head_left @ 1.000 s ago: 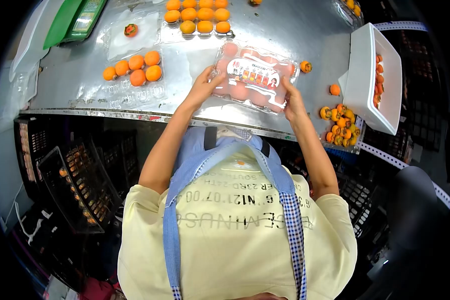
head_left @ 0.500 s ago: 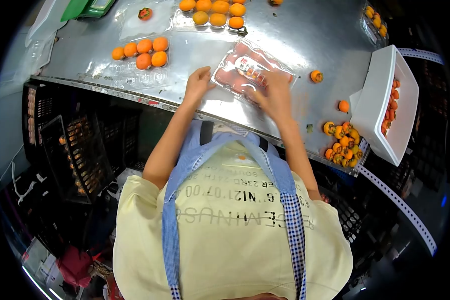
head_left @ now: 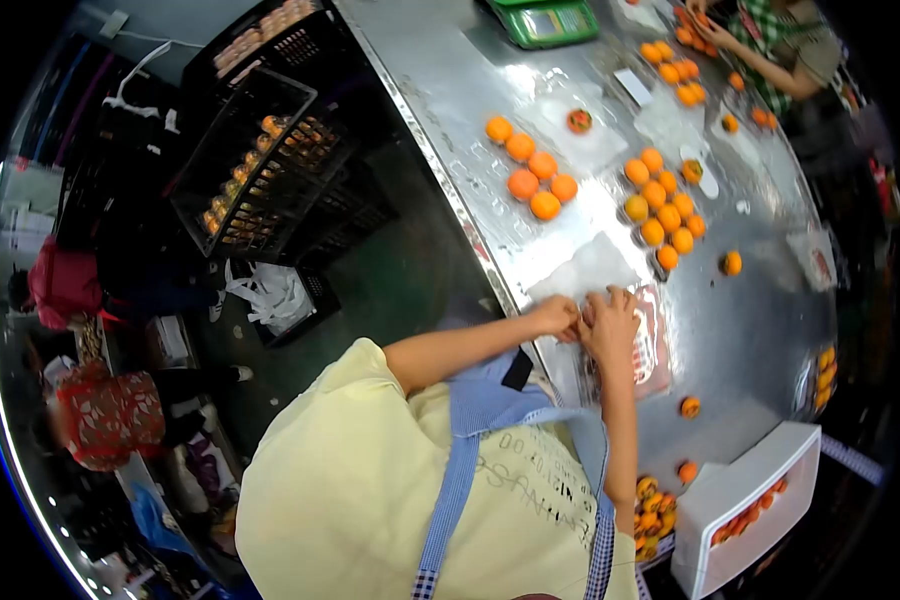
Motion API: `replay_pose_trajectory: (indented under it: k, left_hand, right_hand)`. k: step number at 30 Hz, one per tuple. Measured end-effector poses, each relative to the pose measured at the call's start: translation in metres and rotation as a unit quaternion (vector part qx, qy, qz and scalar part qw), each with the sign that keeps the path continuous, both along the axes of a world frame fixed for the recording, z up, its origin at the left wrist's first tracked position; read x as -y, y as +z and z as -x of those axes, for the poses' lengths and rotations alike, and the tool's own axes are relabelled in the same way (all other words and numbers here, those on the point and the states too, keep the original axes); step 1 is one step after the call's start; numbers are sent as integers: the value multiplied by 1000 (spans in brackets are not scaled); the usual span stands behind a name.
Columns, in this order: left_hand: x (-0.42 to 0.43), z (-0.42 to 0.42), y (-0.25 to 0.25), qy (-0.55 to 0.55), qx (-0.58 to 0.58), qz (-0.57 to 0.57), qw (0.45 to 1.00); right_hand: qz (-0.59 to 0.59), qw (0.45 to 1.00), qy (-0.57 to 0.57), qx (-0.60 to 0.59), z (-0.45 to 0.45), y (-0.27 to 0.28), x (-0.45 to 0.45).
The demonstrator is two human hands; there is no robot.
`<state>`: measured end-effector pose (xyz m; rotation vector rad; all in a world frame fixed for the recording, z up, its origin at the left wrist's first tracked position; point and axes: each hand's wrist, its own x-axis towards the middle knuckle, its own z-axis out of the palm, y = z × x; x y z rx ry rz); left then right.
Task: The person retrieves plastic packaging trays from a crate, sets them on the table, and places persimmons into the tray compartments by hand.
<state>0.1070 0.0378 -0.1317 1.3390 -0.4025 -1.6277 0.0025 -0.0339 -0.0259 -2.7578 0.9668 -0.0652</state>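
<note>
The fingers of the left hand (head_left: 553, 318) are curled in narrowly, just beside the bent fingers of the right hand (head_left: 610, 322); whether anything is pinched by either cannot be told. Partly covered by the right hand and forearm, a flat, clear plastic pack of reddish fruit (head_left: 653, 345) is laid on the near side of the grey metal table (head_left: 760, 335). Farther off, rows of round orange fruit (head_left: 654, 194) are set out. To the right, a white rectangular box (head_left: 732, 490) is placed.
</note>
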Motion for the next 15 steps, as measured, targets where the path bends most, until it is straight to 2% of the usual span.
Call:
replay_pose_trajectory:
  k: [2, 9, 15]
  left_hand:
    - [-1, 0, 7, 14, -8, -13, 1000]
    - [-7, 1, 7, 51, -40, 35, 997]
    - [1, 10, 14, 59, 73, -20, 995]
  right_hand:
    - [-58, 998, 3, 25, -2, -2, 4]
    - [-75, 996, 33, 42, -9, -3, 7]
    - [-59, 996, 44, 42, -17, -5, 7]
